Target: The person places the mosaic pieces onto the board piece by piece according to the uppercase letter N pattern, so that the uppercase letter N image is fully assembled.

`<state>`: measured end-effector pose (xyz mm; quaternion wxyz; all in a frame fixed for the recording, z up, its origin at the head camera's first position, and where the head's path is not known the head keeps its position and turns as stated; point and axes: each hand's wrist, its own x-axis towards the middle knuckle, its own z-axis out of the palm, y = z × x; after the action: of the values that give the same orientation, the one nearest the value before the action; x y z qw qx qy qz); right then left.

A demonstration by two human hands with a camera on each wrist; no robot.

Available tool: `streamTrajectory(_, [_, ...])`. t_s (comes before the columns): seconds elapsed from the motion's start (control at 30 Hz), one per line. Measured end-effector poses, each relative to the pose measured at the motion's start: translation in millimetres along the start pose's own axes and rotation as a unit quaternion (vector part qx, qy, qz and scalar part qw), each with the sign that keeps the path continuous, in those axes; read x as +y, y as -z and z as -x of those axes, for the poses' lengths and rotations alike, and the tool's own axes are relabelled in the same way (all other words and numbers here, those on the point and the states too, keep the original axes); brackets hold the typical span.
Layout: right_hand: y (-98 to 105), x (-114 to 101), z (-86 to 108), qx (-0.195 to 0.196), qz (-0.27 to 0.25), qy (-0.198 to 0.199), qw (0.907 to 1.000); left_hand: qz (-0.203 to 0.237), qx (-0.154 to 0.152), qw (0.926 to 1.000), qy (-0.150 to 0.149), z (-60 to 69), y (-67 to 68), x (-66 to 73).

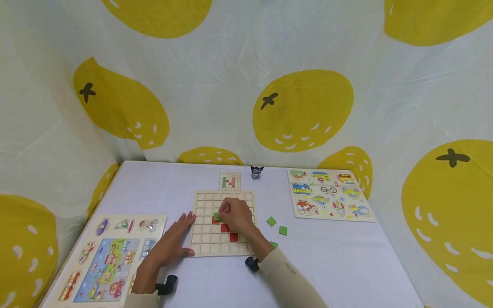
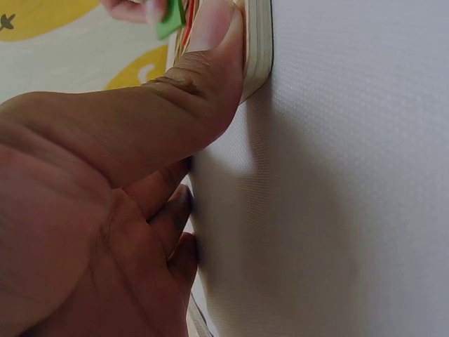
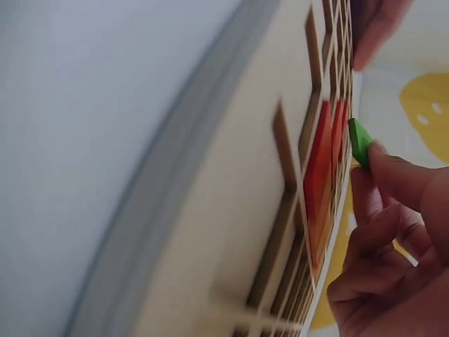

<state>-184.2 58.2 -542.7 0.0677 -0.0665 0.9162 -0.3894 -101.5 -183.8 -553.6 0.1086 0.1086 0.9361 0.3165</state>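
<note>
A wooden grid board [image 1: 201,238] lies flat on the table, with red square tiles [image 1: 233,237] set in a diagonal row of its cells. Between thumb and fingers, my right hand [image 1: 237,215] pinches a green square tile [image 3: 360,142] just above the board, near the upper-left red tile. At the board's left edge rests my left hand [image 1: 172,243], its fingers spread and its thumb [image 2: 214,28] on the near-left corner. Beyond the board is a small pattern card [image 1: 230,187] with green and red squares. Part of the grid is hidden under my right hand.
Loose green tiles [image 1: 283,230] lie right of the board, one partly hidden by my right forearm. A vehicle puzzle [image 1: 327,201] lies at the back right, another picture puzzle [image 1: 105,267] at the left. A small dark figurine [image 1: 256,172] stands behind the board.
</note>
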Motion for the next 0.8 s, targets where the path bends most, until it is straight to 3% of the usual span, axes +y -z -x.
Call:
streamTrajectory(0.23, [-10.6, -10.1, -3.5, -0.003, 0.045, -0.012, 0.9989, 0.001, 0.0, 1.0, -0.007, 0.8, 0.3, 0.1])
streamTrajectory(0.57, [-17.8, -23.1, -12.9, 0.003, 0.051, -0.046, 0.9976, 0.003, 0.002, 0.9999, -0.01, 1.1, 1.3, -0.2])
streamTrajectory(0.8, [-25.7, -28.9, -20.7, 0.006, 0.081, -0.043, 0.9958, -0.002, 0.007, 0.9999, -0.01, 0.8, 0.1, -0.5])
